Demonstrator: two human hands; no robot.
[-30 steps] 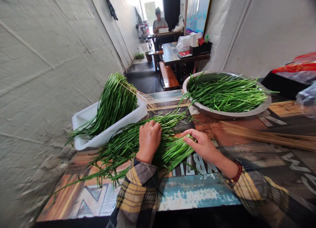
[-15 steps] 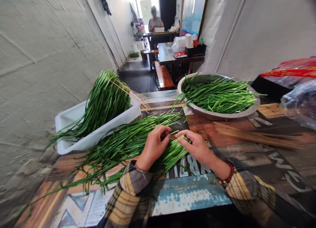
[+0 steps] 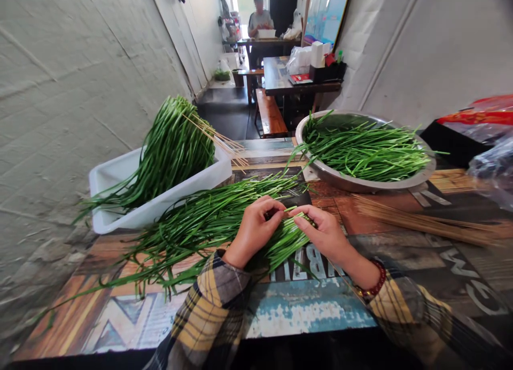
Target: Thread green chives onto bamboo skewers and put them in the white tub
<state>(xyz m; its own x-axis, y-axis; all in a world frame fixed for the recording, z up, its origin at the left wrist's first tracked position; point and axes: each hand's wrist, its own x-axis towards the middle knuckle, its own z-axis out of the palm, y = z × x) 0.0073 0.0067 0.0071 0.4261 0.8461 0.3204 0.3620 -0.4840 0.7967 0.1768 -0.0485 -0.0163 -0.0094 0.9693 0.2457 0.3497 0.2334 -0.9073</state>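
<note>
A long pile of green chives (image 3: 192,225) lies across the painted wooden table (image 3: 304,311) in front of me. My left hand (image 3: 256,228) rests on the pile with its fingers curled, pinching a few chive stalks at their cut ends. My right hand (image 3: 324,231) meets it from the right, fingertips pressed on the same stalks. Both sleeves are yellow plaid, and a red bead bracelet sits on my right wrist.
A white plastic tub (image 3: 120,172) at the left holds skewered chive bundles (image 3: 172,145). A metal basin (image 3: 360,183) of loose chives stands at the back right. Bamboo skewers (image 3: 420,220) lie to the right. Plastic bags (image 3: 492,167) sit at far right. A person (image 3: 259,17) sits at a distant table.
My left hand has lifted from lying flat on the pile and curled to pinch stalks. My right hand has closed in toward it. The view shifted slightly.
</note>
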